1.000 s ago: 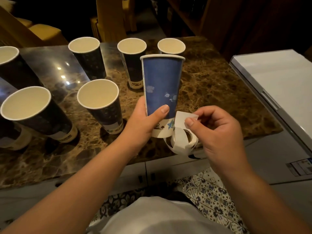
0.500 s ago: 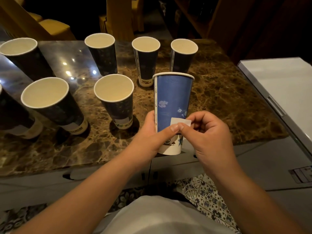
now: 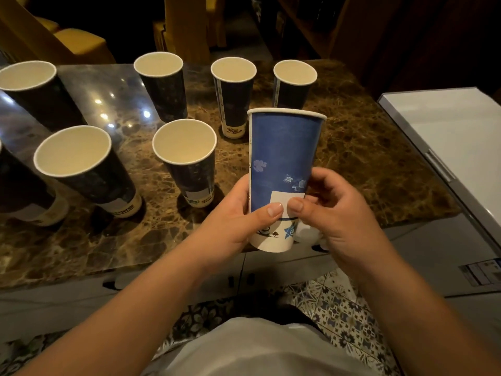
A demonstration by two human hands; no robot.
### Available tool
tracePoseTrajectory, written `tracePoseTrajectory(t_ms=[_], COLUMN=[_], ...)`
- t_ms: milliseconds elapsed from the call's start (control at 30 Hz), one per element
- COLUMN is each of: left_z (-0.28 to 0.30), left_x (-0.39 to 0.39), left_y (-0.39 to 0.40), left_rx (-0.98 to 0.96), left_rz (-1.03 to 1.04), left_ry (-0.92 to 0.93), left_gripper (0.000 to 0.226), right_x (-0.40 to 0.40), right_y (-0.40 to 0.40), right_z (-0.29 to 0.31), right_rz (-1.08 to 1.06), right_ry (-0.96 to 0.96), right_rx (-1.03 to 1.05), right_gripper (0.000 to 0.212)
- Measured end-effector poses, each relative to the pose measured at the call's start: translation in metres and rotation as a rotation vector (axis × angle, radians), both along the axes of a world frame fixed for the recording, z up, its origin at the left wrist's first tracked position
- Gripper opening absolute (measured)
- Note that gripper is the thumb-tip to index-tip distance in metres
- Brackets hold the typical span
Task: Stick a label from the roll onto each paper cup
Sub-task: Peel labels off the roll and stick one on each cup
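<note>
A tall blue paper cup [image 3: 282,153] stands upright in front of me, its base near the table's front edge. My left hand [image 3: 238,226] grips its lower part, thumb across the front. A white label [image 3: 284,199] lies on the cup's front, just above the thumbs. My right hand [image 3: 333,218] curls round the cup's right side and its thumb presses the label's lower right part. The label roll is hidden behind the cup and my right hand. Several other dark paper cups [image 3: 187,156] stand open on the table.
The brown marble table [image 3: 366,158] carries cups at the left [image 3: 78,166] and back [image 3: 233,90]; some show white labels near their bases. A white box [image 3: 455,131] sits at the right. Yellow chairs [image 3: 78,44] stand behind. Patterned floor tiles [image 3: 333,308] show below.
The label went from my right fingers, beside the roll, onto the cup's front. Both thumbs now sit at its lower edge. The roll has dropped out of sight.
</note>
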State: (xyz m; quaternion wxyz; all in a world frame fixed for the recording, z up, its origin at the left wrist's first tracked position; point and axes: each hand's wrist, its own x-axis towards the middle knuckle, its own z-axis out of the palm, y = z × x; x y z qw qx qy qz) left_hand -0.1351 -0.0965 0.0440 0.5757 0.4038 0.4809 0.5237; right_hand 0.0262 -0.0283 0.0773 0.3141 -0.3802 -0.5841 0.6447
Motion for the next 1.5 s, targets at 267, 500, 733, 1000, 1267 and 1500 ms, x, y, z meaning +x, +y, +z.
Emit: tracePoseTrajectory(t_ms=[267,500,733,1000,1267,1500], left_z=[0.015,0.021,-0.015,-0.034,-0.036,-0.034], left_x=[-0.001,0.001,0.001,0.005,0.016,0.032], left_y=[0.021,0.063,0.084,0.082,0.079,0.056], left_rx=[0.035,0.072,-0.022,-0.087,-0.11,-0.185], left_rz=[0.033,0.319,0.435,0.487,0.498,0.644], left_ry=[0.21,0.441,0.576,0.762,0.752,0.738], left_gripper=[0.071,0.057,0.067,0.065,0.063,0.064], right_x=[0.009,0.001,-0.009,-0.015,-0.014,-0.005], right_y=[0.035,0.094,0.129,0.138,0.135,0.13], right_z=[0.004,0.006,-0.03,-0.064,-0.07,-0.07], right_rz=[0.097,0.144,0.185,0.272,0.259,0.229], right_ry=[0.002,-0.187,-0.362,-0.426,-0.423,-0.434], right_rx=[0.078,0.355,0.472,0.483,0.478,0.435], right_gripper=[0.044,0.049,0.051,0.053,0.055,0.06])
